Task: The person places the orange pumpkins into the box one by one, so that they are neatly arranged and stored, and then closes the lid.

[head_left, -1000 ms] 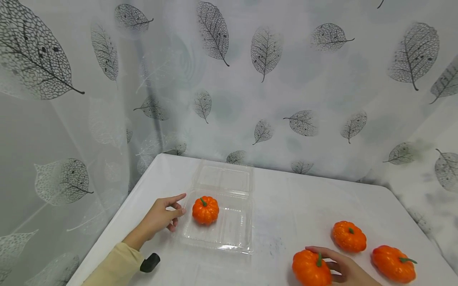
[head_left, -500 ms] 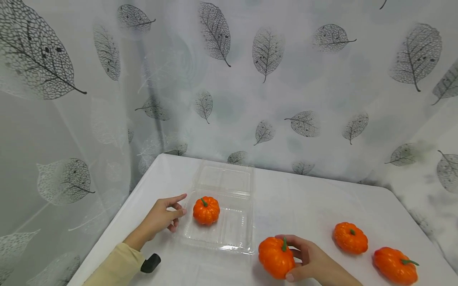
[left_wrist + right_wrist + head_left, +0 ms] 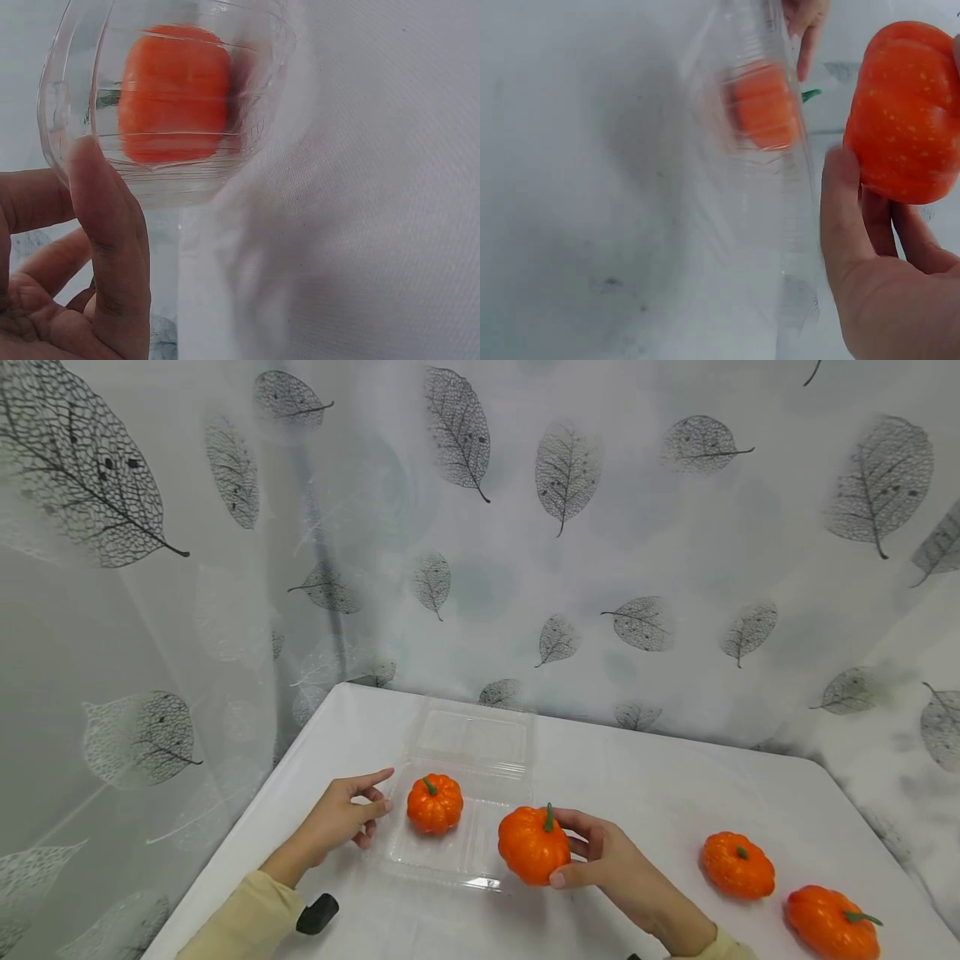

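Observation:
In the head view, my left hand (image 3: 339,820) is at the left rim of an open, clear plastic clamshell container (image 3: 491,793), its index finger stretched along the edge. The left wrist view shows the thumb (image 3: 97,191) over the rim, with another finger behind it. Inside the container's left part sits an orange toy pumpkin (image 3: 435,804) with a green stem. My right hand (image 3: 611,864) holds a second orange pumpkin (image 3: 532,846), stem up, over the container's right front corner. In the right wrist view, that pumpkin (image 3: 907,112) is between thumb and fingers.
Two more orange pumpkins, one rounder (image 3: 737,865) and one longer (image 3: 832,922), lie on the white table (image 3: 637,777) at the right. The container's lid (image 3: 472,737) lies folded back. A small black object (image 3: 317,914) is near the left sleeve. Leaf-patterned curtains (image 3: 510,552) surround the table.
My right hand has carried its pumpkin left and away from me, from the front right of the table to over the container's corner. The left hand has stayed at the rim.

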`<state>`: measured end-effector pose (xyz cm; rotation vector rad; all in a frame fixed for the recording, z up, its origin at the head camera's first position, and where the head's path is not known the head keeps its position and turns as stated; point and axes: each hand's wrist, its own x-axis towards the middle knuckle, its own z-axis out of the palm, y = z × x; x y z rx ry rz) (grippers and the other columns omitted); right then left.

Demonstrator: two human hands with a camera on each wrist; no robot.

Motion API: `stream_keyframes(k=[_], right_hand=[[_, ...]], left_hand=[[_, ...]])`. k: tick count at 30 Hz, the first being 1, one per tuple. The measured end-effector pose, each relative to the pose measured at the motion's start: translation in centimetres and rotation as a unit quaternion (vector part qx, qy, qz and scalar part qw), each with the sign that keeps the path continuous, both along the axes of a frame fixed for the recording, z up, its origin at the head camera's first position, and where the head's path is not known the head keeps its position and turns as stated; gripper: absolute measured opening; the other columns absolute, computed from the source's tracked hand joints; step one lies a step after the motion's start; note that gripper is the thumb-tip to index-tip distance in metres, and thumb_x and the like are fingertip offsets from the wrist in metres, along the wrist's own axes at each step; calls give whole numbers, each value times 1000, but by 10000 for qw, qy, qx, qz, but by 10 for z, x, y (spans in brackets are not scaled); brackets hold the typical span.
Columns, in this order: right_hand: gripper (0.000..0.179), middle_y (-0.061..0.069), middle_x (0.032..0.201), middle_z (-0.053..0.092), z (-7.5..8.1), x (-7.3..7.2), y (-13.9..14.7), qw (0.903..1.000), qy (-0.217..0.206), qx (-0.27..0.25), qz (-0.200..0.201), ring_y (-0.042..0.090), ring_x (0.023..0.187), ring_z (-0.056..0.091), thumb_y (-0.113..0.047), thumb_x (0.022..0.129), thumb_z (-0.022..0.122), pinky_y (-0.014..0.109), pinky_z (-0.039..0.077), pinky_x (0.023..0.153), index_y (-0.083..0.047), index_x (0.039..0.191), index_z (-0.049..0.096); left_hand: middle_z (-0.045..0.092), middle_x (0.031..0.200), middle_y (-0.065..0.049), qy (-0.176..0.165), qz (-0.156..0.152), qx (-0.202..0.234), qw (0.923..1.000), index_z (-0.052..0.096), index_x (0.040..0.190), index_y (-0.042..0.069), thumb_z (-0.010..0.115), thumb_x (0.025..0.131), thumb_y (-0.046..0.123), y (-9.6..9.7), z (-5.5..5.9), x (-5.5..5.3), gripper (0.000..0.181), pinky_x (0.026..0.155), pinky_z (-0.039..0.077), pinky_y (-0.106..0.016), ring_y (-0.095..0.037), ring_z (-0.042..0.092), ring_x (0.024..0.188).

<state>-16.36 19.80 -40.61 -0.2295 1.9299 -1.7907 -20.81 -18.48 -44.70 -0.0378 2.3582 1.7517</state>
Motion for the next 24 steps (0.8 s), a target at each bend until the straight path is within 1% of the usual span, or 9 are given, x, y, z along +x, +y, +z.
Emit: stream_keyframes(k=[2, 5, 13, 17, 19, 21, 24], right_hand=[[78, 18, 152, 41, 2, -4, -5, 10000, 34, -74, -53, 29, 126, 57, -9, 85, 81, 37, 51, 99, 5, 150, 39], [80, 18, 151, 42, 4, -11, -12, 9998, 93, -116, -148, 29, 125, 59, -9, 84, 82, 37, 52, 99, 3, 150, 39], [77, 13, 145, 50, 2, -27, -26, 9969, 372, 159, -668, 27, 123, 60, -16, 83, 84, 42, 47, 105, -3, 148, 46], [76, 13, 143, 52, -2, -32, -31, 9947, 530, 191, -861, 31, 124, 58, -14, 81, 85, 43, 49, 102, -5, 147, 49], [76, 13, 142, 54, -4, -34, -33, 9921, 691, 311, -1002, 33, 124, 58, -13, 79, 87, 44, 51, 100, -5, 145, 51], [76, 12, 139, 56, -5, -35, -36, 9875, 912, 575, -1146, 33, 123, 58, -15, 77, 88, 45, 51, 100, -7, 144, 54], [75, 9, 134, 60, -8, -36, -38, 9789, 1254, 961, -1297, 30, 121, 58, -18, 75, 91, 48, 48, 103, -8, 142, 57]], left_hand=[[56, 98, -11, 9, -34, -2, 10000, 50, 150, 8, 70, 95, 6, 1, 0, 0, 58, 49, 53, -27, -17, 52, 54], [56, 97, -11, -14, 3, -2, 10000, 51, 150, 9, 71, 94, 6, 2, -1, -1, 59, 49, 53, -28, -17, 52, 54], [57, 98, -11, 17, -19, -42, 10000, 51, 149, 9, 70, 95, 6, 2, 0, -3, 58, 50, 54, -29, -17, 52, 54], [57, 97, -11, 6, 1, -49, 10000, 51, 149, 9, 70, 95, 5, 2, 2, -3, 58, 49, 54, -28, -17, 52, 53], [57, 97, -11, 16, -16, -67, 10000, 51, 149, 8, 70, 95, 5, 2, 2, -2, 58, 49, 54, -28, -17, 52, 53], [57, 97, -11, 9, 0, -74, 10000, 51, 149, 7, 70, 95, 5, 3, 2, -2, 58, 49, 54, -28, -17, 52, 53], [57, 97, -11, 2, -13, -87, 10000, 51, 149, 7, 70, 95, 5, 3, 2, -2, 57, 50, 54, -28, -17, 52, 54]])
